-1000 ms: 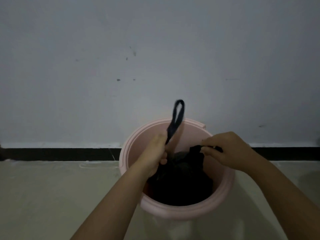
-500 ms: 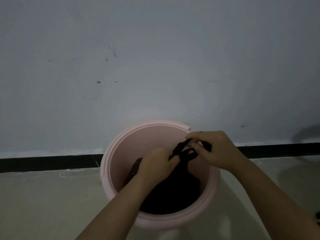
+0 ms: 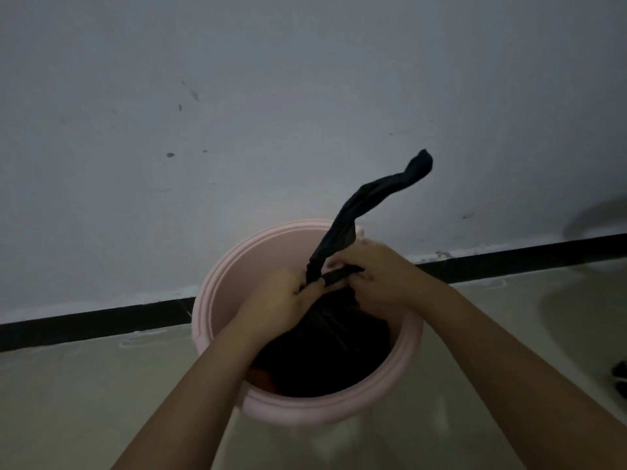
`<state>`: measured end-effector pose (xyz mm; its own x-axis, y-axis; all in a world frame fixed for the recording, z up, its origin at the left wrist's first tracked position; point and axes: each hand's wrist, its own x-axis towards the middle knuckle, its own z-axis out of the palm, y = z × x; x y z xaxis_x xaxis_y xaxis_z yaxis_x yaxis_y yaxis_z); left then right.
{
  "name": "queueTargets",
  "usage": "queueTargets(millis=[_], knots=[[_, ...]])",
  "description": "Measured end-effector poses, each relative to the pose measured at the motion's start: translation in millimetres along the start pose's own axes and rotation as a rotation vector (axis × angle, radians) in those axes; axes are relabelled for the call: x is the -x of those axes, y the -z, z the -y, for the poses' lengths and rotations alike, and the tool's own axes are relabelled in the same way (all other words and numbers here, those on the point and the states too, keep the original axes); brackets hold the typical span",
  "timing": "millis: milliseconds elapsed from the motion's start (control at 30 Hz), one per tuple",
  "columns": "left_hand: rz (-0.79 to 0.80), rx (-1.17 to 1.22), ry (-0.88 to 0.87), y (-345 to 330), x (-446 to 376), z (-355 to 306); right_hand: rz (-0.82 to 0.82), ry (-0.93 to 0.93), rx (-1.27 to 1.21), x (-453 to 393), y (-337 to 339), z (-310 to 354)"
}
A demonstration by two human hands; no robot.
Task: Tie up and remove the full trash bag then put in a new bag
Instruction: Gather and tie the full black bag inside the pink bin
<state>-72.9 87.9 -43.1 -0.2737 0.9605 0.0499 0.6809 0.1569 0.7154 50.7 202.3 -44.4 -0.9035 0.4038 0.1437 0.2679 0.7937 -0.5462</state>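
Observation:
A round pink trash bin (image 3: 210, 313) stands on the floor against the wall. Inside it sits a full black trash bag (image 3: 325, 354), its top gathered. One twisted black handle strip (image 3: 366, 198) sticks up and to the right above the bin. My left hand (image 3: 281, 307) pinches the bag's neck at the base of that strip. My right hand (image 3: 376, 276), close beside it, grips a second short black strip (image 3: 339, 274) lying across between the two hands. The knot area is partly hidden by my fingers.
A pale grey wall (image 3: 271, 113) with a black baseboard (image 3: 95, 322) rises right behind the bin. Beige floor (image 3: 84, 401) spreads to both sides. A small dark object (image 3: 620, 374) lies at the right edge.
One handle strip that was folded down between my hands half a second ago now stands up and to the right. Both hands stay together over the bag's neck.

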Motion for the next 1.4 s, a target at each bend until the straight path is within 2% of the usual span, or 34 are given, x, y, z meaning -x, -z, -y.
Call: queueTargets(millis=[67,133,167,233,267,300,333,367,433,467,533,567,633,800,1033,1133,1300,1400], knots=[[-0.018,0.029,-0.022,3,8,3,-0.013,0.016,-0.031,0,3,3],[0.022,0.201,0.004,4,7,3,-0.042,0.007,-0.058,3,9,0],[0.104,0.242,0.064,3,3,4,-0.037,-0.003,-0.081,6,14,0],[0.446,0.276,0.210,-3,1,13,0.009,-0.067,-0.210,9,21,-3],[0.558,0.276,0.283,-5,4,18,0.028,-0.091,-0.260,11,23,-4],[0.622,0.255,0.352,-5,4,17,0.041,-0.086,-0.286,13,24,-3],[0.691,0.226,0.316,-4,3,17,0.045,-0.071,-0.279,15,25,-1],[0.699,0.293,0.280,2,-3,27,0.052,-0.056,-0.254,16,25,0],[0.608,0.546,0.290,8,-4,25,0.067,-0.033,-0.181,16,26,5],[0.499,0.644,0.276,9,0,22,0.066,-0.021,-0.155,16,25,8],[0.224,0.587,0.193,4,5,19,0.028,-0.008,-0.111,15,23,13],[0.144,0.518,0.140,-1,8,17,-0.008,0.001,-0.091,15,23,14],[0.124,0.480,0.095,-7,11,14,-0.100,0.007,-0.072,16,20,15],[0.235,0.613,0.091,0,14,18,-0.272,-0.004,-0.080,17,10,15],[0.328,0.441,0.096,14,13,15,-0.535,0.060,-0.116,22,5,14],[0.296,0.515,0.116,13,18,18,-0.495,0.139,-0.109,26,4,15],[0.018,0.887,0.198,19,23,19,-0.201,0.280,-0.048,31,3,8],[-0.098,1.002,0.208,23,20,10,-0.117,0.322,0.009,32,-10,8]])
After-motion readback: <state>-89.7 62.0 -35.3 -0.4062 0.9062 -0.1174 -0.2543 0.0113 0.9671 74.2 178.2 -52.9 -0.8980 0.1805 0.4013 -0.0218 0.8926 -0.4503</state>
